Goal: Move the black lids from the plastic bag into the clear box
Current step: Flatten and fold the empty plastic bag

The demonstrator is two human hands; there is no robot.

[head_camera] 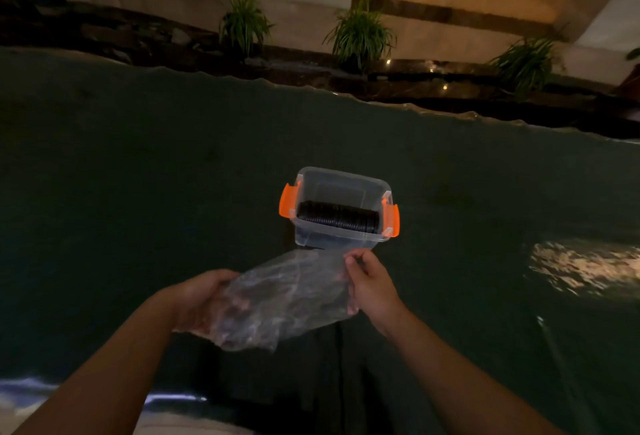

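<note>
The plastic bag hangs in the air above the dark green table, just on the person's side of the clear box, which stands near the middle of the table with its orange latches swung out at either short end. The left hand cups the lower, nearer end of the bag with its fingers closed around the film; the right hand pinches the farther upper corner between thumb and fingertips, right beside the box's near wall. So the bag's long axis runs from lower left up to the right, and its high end points at the box, with the right hand the nearer of the two. A row of black lids already lies on edge inside the box, running latch to latch. The bag looks slack and mostly flat; whether any lids remain in it I cannot tell, as the film is dim and crumpled.
</note>
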